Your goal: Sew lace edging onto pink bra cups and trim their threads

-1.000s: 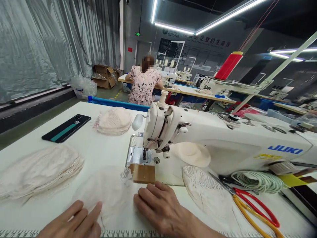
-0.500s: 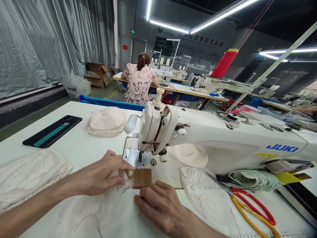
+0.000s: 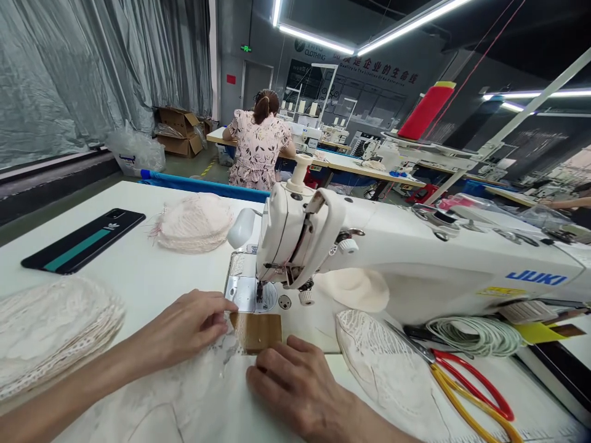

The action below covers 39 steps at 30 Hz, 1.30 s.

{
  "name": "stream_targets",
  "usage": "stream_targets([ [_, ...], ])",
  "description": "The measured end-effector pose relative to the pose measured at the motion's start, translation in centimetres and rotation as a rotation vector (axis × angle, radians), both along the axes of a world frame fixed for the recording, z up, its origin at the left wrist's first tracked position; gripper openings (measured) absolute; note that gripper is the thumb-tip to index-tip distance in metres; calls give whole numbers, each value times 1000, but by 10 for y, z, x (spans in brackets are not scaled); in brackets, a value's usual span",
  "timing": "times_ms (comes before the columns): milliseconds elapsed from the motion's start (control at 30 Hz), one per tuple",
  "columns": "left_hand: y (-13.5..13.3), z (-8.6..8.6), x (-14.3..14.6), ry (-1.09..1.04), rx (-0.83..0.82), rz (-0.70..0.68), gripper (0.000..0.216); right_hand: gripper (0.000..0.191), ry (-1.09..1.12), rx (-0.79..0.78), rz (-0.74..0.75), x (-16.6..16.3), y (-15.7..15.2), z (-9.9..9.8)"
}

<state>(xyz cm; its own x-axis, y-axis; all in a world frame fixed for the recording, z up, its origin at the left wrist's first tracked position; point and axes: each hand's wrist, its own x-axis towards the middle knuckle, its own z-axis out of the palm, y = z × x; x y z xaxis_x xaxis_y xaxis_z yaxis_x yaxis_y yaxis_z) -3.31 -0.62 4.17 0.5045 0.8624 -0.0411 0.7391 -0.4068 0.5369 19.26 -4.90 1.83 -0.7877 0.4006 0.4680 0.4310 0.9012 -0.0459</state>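
Nearest, a sheer white cloth (image 3: 198, 397) lies on the table (image 3: 152, 277), partly under the left forearm, with a loose thread across it. The right hand (image 3: 298, 384) rests to its right, fingers curled and close together; whether anything is under them I cannot tell. Right of that hand are a white lace piece (image 3: 383, 363) and scissors (image 3: 455, 394) with red and yellow handles. The left hand (image 3: 191, 326) reaches past the cloth, thumb and forefinger slightly apart at the left edge of a brown patch (image 3: 261, 333), beside a crumpled clear film (image 3: 226, 351); whether they grip the film is unclear. A stack of white pieces (image 3: 55, 332) sits left of that hand. The step seems to be preparation at the patch rather than stitching, since no cloth shows under the needle of the sewing machine (image 3: 388, 234), just beyond the left hand. The next move calls for a sure pinch on the film's edge, with the right hand steadying the near side. Farther past the left hand lie a phone (image 3: 87, 241) and a pale stack (image 3: 196, 223); well beyond, a person (image 3: 261, 144) sits facing away.
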Motion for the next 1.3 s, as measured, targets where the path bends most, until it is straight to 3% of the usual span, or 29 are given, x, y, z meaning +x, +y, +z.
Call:
stream_targets([
  [267,-1,-1,-1,4,-5,-21,24,31,-21,-18,-3,0,1,-1],
  [633,12,-17,-1,-34,50,-28,27,26,-20,51,-4,-3,4,-3],
  [933,56,-15,23,9,380,-50,24,28,5,114,-152,-3,20,-3],
  [1100,30,-16,23,-6,675,30,33,20,48,181,-166,-2,25,-9],
  [1200,15,-25,24,28,819,-84,28,20,42,188,-167,-2,26,-13],
  [1300,14,-39,22,134,823,-214,13,23,25,176,-173,0,26,-14],
])
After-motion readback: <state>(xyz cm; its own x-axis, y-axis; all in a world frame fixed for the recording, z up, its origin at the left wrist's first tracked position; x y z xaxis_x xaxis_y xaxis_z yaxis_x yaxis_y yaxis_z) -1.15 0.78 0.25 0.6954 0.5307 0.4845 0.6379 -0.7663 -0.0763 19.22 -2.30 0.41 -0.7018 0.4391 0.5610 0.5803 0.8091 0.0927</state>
